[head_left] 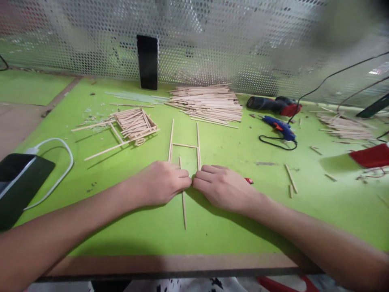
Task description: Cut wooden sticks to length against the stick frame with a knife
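A small H-shaped frame of thin wooden sticks [184,145] lies on the green table, two long rails joined by a crosspiece. My left hand [164,182] is closed at the near end of its left rail. Closed fingers of my right hand [221,184] cover the near end of the right rail. The fingertips of both hands nearly meet, and what lies under them is hidden. A loose wooden stick [184,213] runs toward me beneath the left fingers.
A stick-built cart [136,123] stands left, beyond it a phone [148,63] leans on perforated metal. A stick pile [209,103], blue glue gun [279,126] and dark tool [267,104] lie farther back. A black device [24,182] with a white cable [68,162] is at left.
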Available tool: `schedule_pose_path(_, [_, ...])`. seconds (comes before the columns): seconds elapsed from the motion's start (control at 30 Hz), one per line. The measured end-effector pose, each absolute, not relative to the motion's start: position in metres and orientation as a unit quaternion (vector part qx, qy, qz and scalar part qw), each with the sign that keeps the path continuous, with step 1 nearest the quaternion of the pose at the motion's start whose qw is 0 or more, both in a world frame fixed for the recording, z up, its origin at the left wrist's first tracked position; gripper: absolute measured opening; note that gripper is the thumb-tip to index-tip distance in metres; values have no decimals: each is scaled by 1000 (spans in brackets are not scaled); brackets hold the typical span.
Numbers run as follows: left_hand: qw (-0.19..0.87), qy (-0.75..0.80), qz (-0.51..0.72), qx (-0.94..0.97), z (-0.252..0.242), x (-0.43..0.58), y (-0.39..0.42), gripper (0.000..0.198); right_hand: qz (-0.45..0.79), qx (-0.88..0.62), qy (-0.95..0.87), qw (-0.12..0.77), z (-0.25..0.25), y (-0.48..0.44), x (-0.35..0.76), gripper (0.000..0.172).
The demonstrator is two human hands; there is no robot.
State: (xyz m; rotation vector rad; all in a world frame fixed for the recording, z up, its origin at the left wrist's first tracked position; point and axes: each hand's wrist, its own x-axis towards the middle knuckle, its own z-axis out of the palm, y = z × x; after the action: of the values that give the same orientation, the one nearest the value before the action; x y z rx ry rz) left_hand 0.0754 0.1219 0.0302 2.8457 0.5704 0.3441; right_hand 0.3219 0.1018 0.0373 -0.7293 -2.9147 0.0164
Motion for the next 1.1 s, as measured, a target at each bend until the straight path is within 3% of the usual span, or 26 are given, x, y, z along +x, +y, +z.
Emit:
schedule_pose_path(0.33, [106, 209, 83, 969, 38, 60, 119, 21, 5, -226, -971, 71, 37, 104, 308, 21])
schedule_pose_path(0.77, [20, 213, 139, 967, 29, 64, 121, 24, -67, -256, -961, 85, 45, 103, 315, 28])
schedule_pose_path(1.1, [90, 223, 124, 963, 28, 77, 126, 26, 23, -249, -962, 105, 41, 111, 325, 30])
